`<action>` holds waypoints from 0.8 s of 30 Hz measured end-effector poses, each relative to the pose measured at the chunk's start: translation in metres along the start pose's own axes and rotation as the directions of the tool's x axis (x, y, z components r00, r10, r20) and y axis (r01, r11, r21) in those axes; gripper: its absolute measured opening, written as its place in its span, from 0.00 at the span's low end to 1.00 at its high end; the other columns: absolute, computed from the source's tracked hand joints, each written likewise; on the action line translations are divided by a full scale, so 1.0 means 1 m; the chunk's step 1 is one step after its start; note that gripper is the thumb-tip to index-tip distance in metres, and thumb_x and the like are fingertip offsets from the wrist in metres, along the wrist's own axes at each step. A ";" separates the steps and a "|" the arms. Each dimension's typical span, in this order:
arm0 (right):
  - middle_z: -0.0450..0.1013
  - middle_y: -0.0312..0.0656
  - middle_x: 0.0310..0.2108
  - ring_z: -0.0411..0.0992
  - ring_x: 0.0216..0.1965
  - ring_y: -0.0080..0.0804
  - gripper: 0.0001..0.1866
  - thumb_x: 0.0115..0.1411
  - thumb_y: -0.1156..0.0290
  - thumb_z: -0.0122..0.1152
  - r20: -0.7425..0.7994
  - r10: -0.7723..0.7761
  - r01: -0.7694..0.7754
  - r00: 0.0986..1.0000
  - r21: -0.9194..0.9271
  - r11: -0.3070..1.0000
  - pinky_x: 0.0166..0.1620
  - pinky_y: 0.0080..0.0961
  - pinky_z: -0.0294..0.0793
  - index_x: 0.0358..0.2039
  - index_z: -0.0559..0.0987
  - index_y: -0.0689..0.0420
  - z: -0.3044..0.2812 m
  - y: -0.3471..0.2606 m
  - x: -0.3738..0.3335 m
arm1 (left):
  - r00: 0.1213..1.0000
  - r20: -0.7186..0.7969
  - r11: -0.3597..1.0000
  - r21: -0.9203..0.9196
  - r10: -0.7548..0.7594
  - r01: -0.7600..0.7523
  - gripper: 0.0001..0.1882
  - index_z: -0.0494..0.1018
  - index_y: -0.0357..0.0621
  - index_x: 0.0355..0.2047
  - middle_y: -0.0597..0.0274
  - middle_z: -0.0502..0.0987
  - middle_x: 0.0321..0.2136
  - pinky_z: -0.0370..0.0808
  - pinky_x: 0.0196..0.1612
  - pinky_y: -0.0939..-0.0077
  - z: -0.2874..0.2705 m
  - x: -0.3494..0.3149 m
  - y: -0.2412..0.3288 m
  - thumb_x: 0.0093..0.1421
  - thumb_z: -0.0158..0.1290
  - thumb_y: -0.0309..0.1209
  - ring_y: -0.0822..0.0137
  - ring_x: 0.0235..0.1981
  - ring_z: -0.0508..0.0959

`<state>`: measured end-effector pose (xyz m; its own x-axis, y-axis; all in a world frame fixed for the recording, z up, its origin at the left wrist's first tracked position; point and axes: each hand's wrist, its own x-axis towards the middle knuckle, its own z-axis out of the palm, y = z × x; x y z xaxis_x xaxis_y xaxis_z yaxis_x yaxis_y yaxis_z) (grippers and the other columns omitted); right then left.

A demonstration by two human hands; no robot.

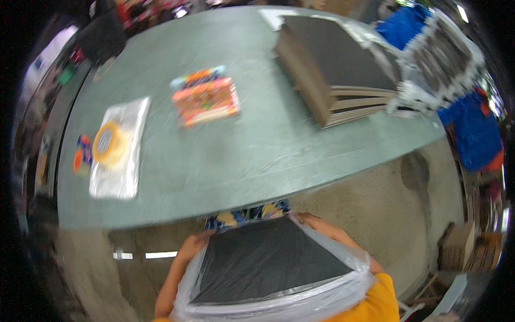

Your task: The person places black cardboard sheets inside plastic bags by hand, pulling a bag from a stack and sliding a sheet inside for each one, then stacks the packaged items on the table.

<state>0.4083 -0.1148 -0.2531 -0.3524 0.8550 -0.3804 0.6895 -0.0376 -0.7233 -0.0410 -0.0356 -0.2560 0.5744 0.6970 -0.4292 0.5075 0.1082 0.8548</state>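
Note:
A flat black panel (268,257) in a loose clear plastic bag (322,298) is close against my body, below the table's front edge. My left hand (195,244) grips its far left corner. At the far right corner, my right hand (314,221) holds the bagged panel, fingers curled over the edge. Most fingertips on both hands are hidden or blurred. Just beyond the panel, between the hands, a blue and yellow patterned thing (247,214) shows; I cannot make out its kind.
On the green table (214,155) sit a stack of dark boards (343,53), an orange packet (206,102), clear plastic bags (120,180) and a yellow tape roll (107,142). A plastic-wrapped bundle (440,53) is at the far right. Cardboard boxes (458,244) stand on the floor.

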 end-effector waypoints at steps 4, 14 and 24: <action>0.45 0.43 0.59 0.43 0.59 0.42 0.27 0.61 0.55 0.30 -0.149 0.228 -0.202 0.962 0.172 0.964 0.58 0.36 0.44 0.57 0.50 0.55 -0.009 -0.092 -0.048 | 0.878 -0.213 0.900 -0.018 -0.429 0.436 0.21 0.66 0.40 0.46 0.52 0.68 0.45 0.56 0.54 0.71 0.008 -0.014 0.012 0.56 0.41 0.40 0.65 0.51 0.64; 0.68 0.46 0.36 0.66 0.37 0.30 0.38 0.33 0.51 0.70 -0.753 0.104 0.415 0.650 0.466 0.781 0.37 0.26 0.68 0.39 0.68 0.66 -0.075 -0.165 0.021 | 0.668 -0.710 0.941 -0.023 0.222 -0.337 0.35 0.59 0.30 0.44 0.51 0.64 0.41 0.60 0.47 0.69 -0.005 0.006 0.136 0.43 0.58 0.42 0.60 0.41 0.65; 0.71 0.39 0.22 0.68 0.26 0.25 0.28 0.40 0.51 0.65 -0.862 -0.188 0.530 0.471 0.106 0.842 0.31 0.23 0.68 0.30 0.74 0.66 -0.242 -0.288 0.016 | 0.510 -0.722 0.739 0.002 0.468 -0.674 0.37 0.53 0.29 0.51 0.52 0.60 0.48 0.55 0.52 0.73 -0.120 0.043 0.314 0.50 0.53 0.44 0.62 0.47 0.61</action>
<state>0.3571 0.0345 0.0891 0.2493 0.8558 0.4532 0.3266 0.3663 -0.8713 0.0662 0.1135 0.0292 0.0661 0.9178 0.3915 -0.0109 -0.3917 0.9200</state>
